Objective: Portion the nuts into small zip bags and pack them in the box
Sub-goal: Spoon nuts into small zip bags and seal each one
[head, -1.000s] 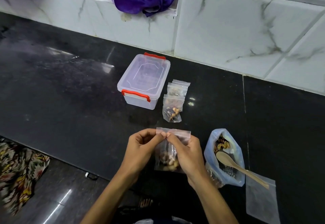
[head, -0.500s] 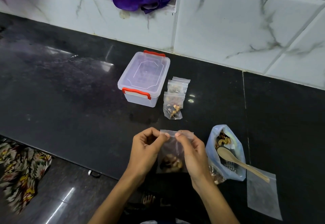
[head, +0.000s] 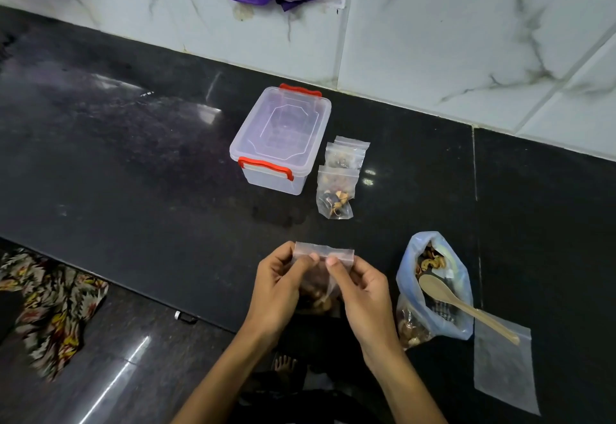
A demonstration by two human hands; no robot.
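A small zip bag [head: 320,273] with nuts in its lower half hangs upright over the counter's front edge. My left hand [head: 279,285] and my right hand [head: 361,287] both pinch its zip strip, thumbs near the middle. Two filled zip bags [head: 336,190] lie overlapping beside a clear plastic box [head: 280,138] with red latches, its lid on. The big blue bag of nuts [head: 433,283] lies open at the right, a wooden spoon [head: 456,300] resting in it.
An empty zip bag [head: 503,370] lies flat under the spoon handle at the right. The black counter [head: 133,173] ends just under my hands; floor and a patterned cloth [head: 50,303] lie below. A marble-tiled wall [head: 433,40] runs behind.
My hands with the small bag have shifted slightly; the thumbs sit closer together on the zip strip. Everything on the counter stays put.
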